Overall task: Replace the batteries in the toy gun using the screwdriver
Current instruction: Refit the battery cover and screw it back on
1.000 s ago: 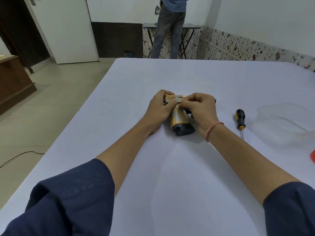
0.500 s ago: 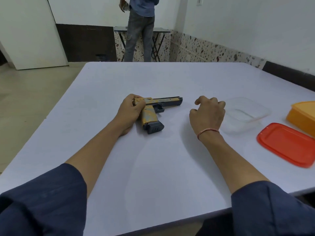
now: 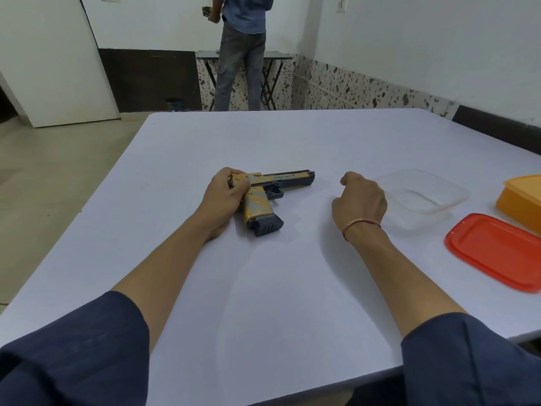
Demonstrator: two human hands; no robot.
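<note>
From the head view, our toy gun (image 3: 265, 190) lies on its side on the white table (image 3: 263, 303), barrel pointing right and the dark base of its grip turned toward us. We judge the step in hand to be fetching the screwdriver, which we cannot see anywhere in this view, so the battery cover can be opened. To do it well, we should pin the gun flat so it cannot roll, find the cover screw before bringing the tool in, seat the tip squarely and press down while turning so the head does not strip. The clear container (image 3: 421, 194) just right of our hands looks like a good place for the loose screw. An orange box (image 3: 521, 200) and a red lid (image 3: 497, 250) sit further right. Our left hand (image 3: 227, 193) grasps the rear of the gun, fingers curled over the back of the slide and the thumb against the top of the grip. Our right hand (image 3: 361, 200) hangs over the table between the gun and the container, touching neither, its back toward us and fingers curled under, so we cannot tell whether it holds anything
</note>
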